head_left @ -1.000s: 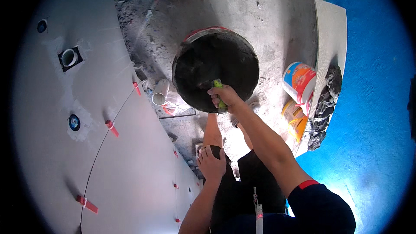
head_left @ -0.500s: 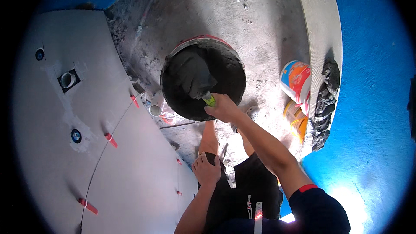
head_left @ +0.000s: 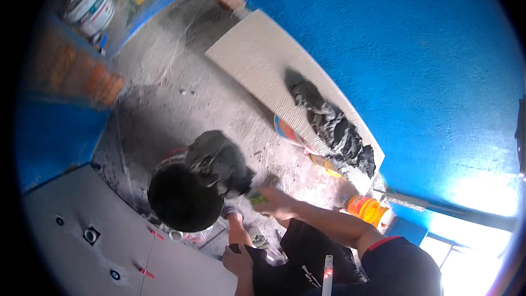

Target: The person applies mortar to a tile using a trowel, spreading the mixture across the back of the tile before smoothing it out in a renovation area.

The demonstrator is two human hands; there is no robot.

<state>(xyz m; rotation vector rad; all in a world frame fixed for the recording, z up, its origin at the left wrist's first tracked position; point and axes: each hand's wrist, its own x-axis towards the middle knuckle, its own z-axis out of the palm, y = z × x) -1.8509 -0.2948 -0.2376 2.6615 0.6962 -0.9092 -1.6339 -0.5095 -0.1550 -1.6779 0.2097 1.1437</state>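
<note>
We see the person's right arm reach forward and to the left from the lower right corner. The elbow is a little bent. The right hand (head_left: 275, 204) curls tight around the green handle (head_left: 256, 199) of a trowel. A big lump of wet grey mortar (head_left: 215, 156) sits at the far end of the trowel and hides most of the blade. The trowel is by the top right side of a dark bucket (head_left: 183, 200), and the lump covers part of the rim. The hand is blurry, so we can't tell for sure if the trowel touches the bucket.

The left arm comes up from the bottom. The left hand (head_left: 238, 259) lies on the left knee, fingers laid out, with nothing in it.

To the right, we see a long pale board (head_left: 244, 52) beside a blue wall (head_left: 383, 49). More dark mortar (head_left: 335, 129) lies on the board in a bumpy row.
</note>
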